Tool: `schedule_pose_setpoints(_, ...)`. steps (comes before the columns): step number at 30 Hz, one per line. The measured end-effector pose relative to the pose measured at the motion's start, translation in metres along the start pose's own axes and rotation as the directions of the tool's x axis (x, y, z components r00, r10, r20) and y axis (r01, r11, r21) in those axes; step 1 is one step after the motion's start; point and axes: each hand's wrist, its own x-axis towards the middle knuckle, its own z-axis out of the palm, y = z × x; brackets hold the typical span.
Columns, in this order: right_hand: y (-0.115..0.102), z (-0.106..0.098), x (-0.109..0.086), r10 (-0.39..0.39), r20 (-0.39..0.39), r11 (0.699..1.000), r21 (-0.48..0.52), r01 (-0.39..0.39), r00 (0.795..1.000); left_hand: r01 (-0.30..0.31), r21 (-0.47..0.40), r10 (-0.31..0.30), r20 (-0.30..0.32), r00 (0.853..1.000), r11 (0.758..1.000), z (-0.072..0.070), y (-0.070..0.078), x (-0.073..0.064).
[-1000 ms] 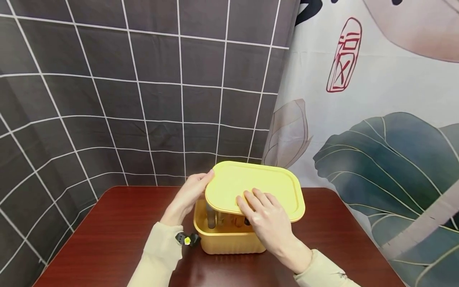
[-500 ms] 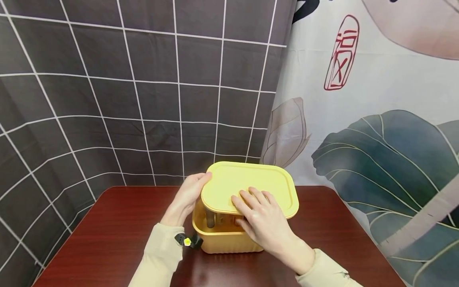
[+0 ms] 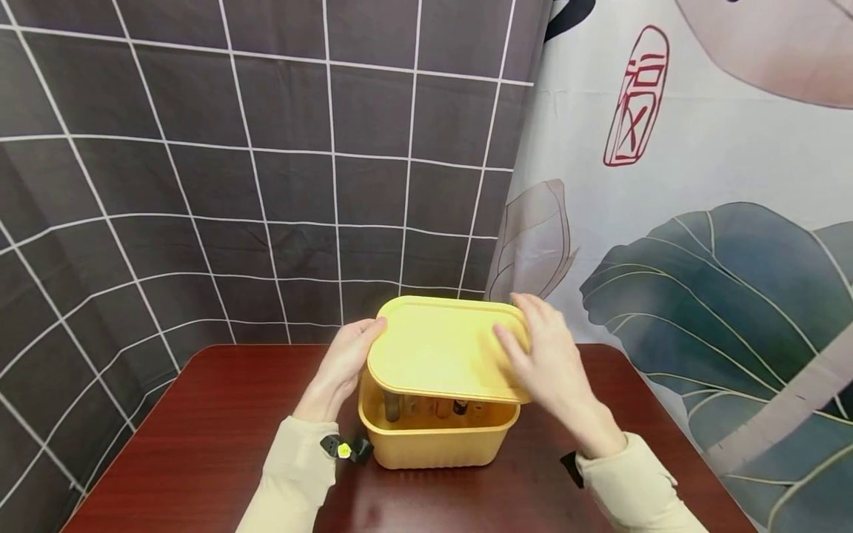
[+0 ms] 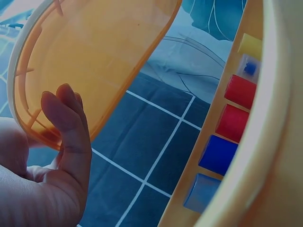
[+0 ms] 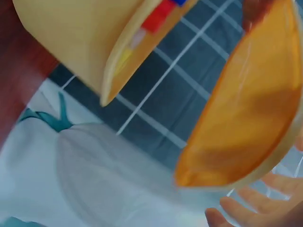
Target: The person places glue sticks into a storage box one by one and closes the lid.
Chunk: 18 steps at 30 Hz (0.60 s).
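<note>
A yellow rectangular lid point(image 3: 443, 348) is held tilted above a yellow box point(image 3: 436, 450). My left hand point(image 3: 341, 366) grips the lid's left end, thumb on top and fingers underneath, as the left wrist view shows. At the lid's right end is my right hand point(image 3: 554, 363), its fingers extended over the corner; the right wrist view has these fingers spread, and whether they touch the lid is unclear. Inside the box stand several small bottle-like items, including red ones point(image 4: 240, 91), a blue one point(image 4: 218, 154) and a yellow one point(image 4: 251, 46). The lid hides part of them.
Everything stands on a dark red wooden table point(image 3: 233, 429). Behind it hangs a dark grid-patterned cloth point(image 3: 286, 185), with a white leaf-printed cloth point(image 3: 673, 222) to the right. Black wrist devices point(image 3: 346, 448) sit at the sleeves.
The lid has shifted slightly left. My right hand has slid from the lid's middle front edge to its right end, uncovering more of the box. My left hand keeps its grip.
</note>
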Motion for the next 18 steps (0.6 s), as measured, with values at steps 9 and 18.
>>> schedule_pose_setpoints(9,0.033,-0.003,0.009,0.427,0.134,0.877,0.182,-0.446,0.894,-0.01,-0.009,0.01,-0.018,1.0,1.0,-0.004,0.005,-0.004)
schedule_pose_setpoints(18,0.037,0.001,0.008,0.532,0.265,0.769,0.245,-0.59,0.804,0.017,-0.008,-0.017,-0.057,0.998,1.0,-0.007,0.009,-0.006)
